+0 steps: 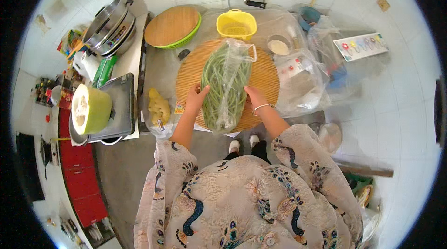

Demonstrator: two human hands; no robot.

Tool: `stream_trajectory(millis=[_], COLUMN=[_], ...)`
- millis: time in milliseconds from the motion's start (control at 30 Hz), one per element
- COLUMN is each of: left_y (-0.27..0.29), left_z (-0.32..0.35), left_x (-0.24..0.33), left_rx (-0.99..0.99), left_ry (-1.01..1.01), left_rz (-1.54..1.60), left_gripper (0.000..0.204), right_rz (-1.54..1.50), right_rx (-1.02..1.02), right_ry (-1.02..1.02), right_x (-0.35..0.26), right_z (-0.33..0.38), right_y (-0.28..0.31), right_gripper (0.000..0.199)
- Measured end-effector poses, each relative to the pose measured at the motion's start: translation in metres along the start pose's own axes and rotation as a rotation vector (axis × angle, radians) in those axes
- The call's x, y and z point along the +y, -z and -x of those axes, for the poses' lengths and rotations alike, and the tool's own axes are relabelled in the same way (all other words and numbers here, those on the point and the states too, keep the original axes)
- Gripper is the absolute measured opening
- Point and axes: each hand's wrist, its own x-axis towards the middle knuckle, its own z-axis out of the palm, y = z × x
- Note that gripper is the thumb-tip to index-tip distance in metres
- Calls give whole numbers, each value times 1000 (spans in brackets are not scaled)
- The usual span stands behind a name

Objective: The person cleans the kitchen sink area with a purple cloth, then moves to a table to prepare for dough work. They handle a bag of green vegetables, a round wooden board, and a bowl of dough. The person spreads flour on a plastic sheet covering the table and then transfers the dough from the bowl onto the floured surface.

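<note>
Left hand (195, 97) grips the nine o'clock edge of my clear bag of green beans (226, 86); right hand (253, 96) pinches its three o'clock edge. Bag lies centred on round bamboo mat (267, 74). I judge: lift evenly, keep mouth up.

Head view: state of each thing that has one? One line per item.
Bag of long green beans: lying on the round bamboo tray, mouth open at the far end.
Left hand: gripping the bag's left edge.
Right hand: on the bag's right edge.
Yellow basket: upright, looks empty.
Steel pot: lid on.
Green melon: cut open.
</note>
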Motion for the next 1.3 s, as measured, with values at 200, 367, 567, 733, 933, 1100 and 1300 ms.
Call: stream_trajectory(millis=[200, 367, 567, 733, 933, 1100, 1300], left_y=[-11, -34, -52, -52, -23, 29, 131], left_z=[-3, 24, 42, 59, 97, 145, 221], left_x=[30, 66, 49, 47, 70, 69, 61], left_rx=[-74, -80, -43, 7, 91, 282, 350], left_ry=[363, 284, 199, 30, -136, -359, -484], left_rz=[200, -2, 495, 680, 824, 714, 791], left_gripper=[66, 68, 60, 57, 50, 61, 63], right_rz=[-30, 281, -361, -223, -336, 485, 473], right_rx=[-23, -223, -405, -523, -588, -338, -292], right_ry=[-158, 101, -210, -78, 114, 786, 743], right_x=[-58, -27, -77, -80, -111, -79, -51], right_z=[20, -28, 25, 33, 89, 125, 177], right_y=[-34, -16, -46, -62, -103, -171, -262], right_gripper=[71, 70, 66, 71, 91, 53, 26])
